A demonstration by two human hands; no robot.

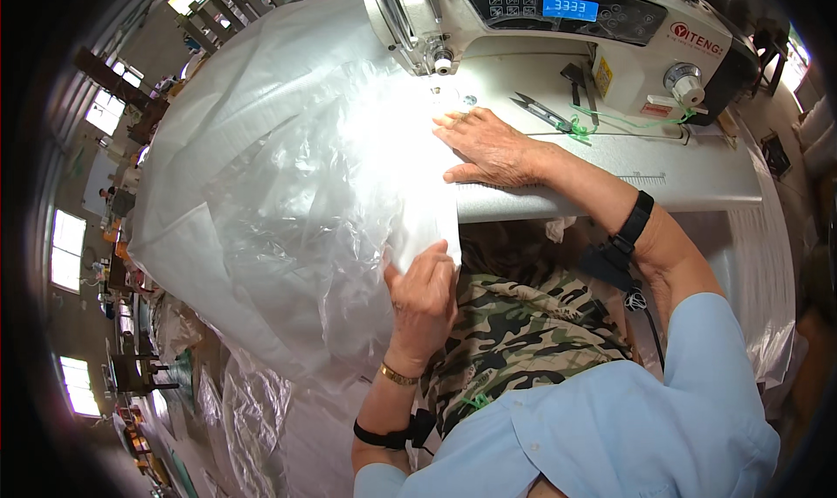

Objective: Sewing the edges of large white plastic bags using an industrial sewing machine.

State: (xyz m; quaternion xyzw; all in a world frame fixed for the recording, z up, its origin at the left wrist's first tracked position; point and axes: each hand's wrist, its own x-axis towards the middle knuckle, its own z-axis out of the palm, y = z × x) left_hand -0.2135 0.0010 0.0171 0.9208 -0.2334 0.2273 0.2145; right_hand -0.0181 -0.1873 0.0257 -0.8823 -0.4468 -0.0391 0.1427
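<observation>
A large sheet of white, shiny plastic-like material [261, 176] spreads over the left of the sewing table and hangs off its front. My left hand [423, 293] is closed on the sheet's near right edge, fingers bent over it. Farther up, my right hand [493, 148] lies flat near the sheet's right edge, fingers stretched toward the needle area, holding nothing. Just beyond those fingertips stands the head of a white sewing machine [436, 49]. Its lamp glare washes out the material around the presser foot, so the stitching there cannot be made out.
Thread snips [542, 110] with green thread lie on the machine bed, beside a small dark tool [574, 80]. A handwheel [684, 83] is at the machine's right end. The grey table edge [610, 189] carries a ruler scale. More clear plastic sheeting [257, 420] lies at lower left.
</observation>
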